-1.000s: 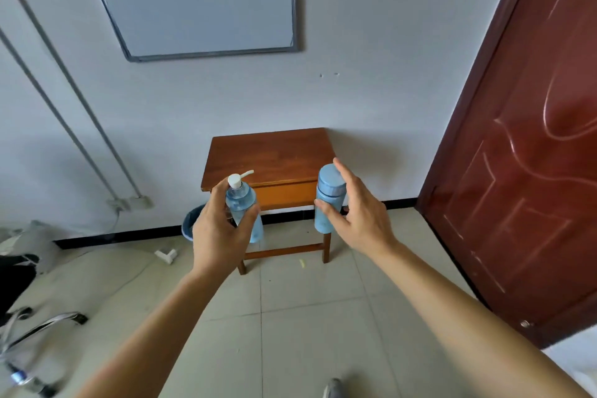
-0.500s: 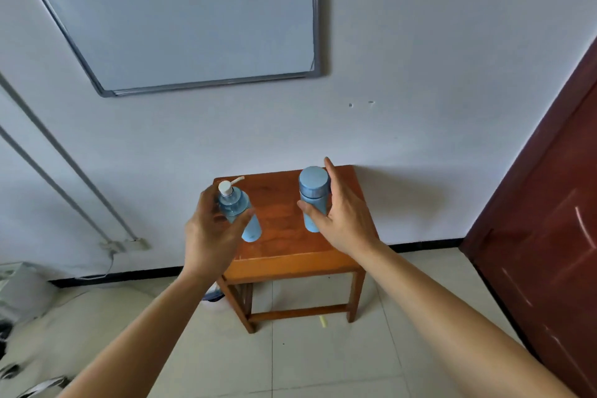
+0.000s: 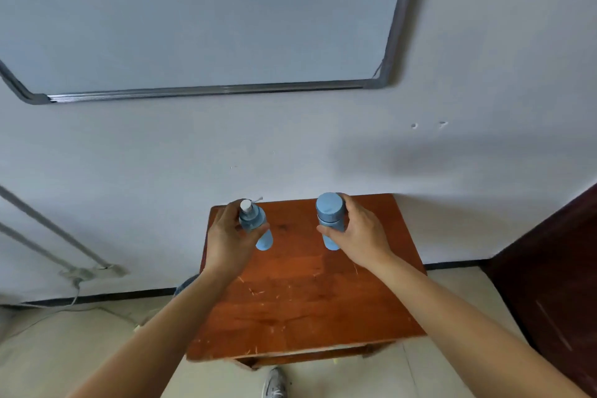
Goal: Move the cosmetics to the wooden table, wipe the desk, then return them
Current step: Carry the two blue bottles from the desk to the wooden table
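A small wooden table with a scratched red-brown top stands against the white wall, directly below me. My left hand grips a light blue pump bottle with a white pump head, held over the table's far left part. My right hand grips a light blue capped bottle over the far right part. Both bottles are roughly upright. I cannot tell whether their bases touch the tabletop.
A whiteboard hangs on the wall above the table. A dark red door is at the right. Grey pipes and a cable run along the wall at the left. A shoe shows on the tiled floor below the table's front edge.
I have come close to the wooden table, which now fills the lower middle of the view. Both hands have carried the bottles forward over its far part.
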Demonstrator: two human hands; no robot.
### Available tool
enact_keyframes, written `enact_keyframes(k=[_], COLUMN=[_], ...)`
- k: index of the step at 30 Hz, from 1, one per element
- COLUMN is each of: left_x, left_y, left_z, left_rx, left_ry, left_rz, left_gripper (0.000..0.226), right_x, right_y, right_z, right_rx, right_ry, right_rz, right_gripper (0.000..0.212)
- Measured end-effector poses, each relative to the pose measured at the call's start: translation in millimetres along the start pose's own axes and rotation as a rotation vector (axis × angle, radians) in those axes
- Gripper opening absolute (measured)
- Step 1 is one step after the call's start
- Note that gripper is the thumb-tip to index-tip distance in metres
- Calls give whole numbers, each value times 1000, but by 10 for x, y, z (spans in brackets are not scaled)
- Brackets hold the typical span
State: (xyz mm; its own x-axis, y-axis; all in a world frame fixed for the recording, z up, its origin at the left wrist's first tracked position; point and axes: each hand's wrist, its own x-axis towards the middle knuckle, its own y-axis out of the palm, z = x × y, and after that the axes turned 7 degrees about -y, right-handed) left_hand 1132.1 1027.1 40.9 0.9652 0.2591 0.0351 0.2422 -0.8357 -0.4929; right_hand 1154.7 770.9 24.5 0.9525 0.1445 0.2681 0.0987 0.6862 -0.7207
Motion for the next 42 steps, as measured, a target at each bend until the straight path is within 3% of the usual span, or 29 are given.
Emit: enact_keyframes(k=[5,11,17,24,31,34,37,42], left_x=[889,1548,1827,1996,1984,1806,1547,1199], left_y=[236,540,762,878,870,820,725,821], left_z=[367,795,956,1012,1008,978,924,576], left_rx=[117,80,101,177,159,296,410,463], left_ry=[-26,-74,-93,-20,-113,-66,-1,260], left_rz=[61,133,174,269,273,265,190,158], left_gripper=[48,41,40,54,61,76,78,68], right_x=[687,1228,1498,1561,1534,1362,1034,312], right_y=[464,988,1304,1458,1469,1374,1135,443], right_z=[-233,-470,-547,-593,-583,-550,-586,-768], right_rx=[84,104,162,164,-20,-104,-216,-416], right_ry=[145,229,305,273,287,281,223,230], right_rz=[29,21,-3,63,124,182,141,16], right_gripper=[72,66,53,56,68,85,76,69])
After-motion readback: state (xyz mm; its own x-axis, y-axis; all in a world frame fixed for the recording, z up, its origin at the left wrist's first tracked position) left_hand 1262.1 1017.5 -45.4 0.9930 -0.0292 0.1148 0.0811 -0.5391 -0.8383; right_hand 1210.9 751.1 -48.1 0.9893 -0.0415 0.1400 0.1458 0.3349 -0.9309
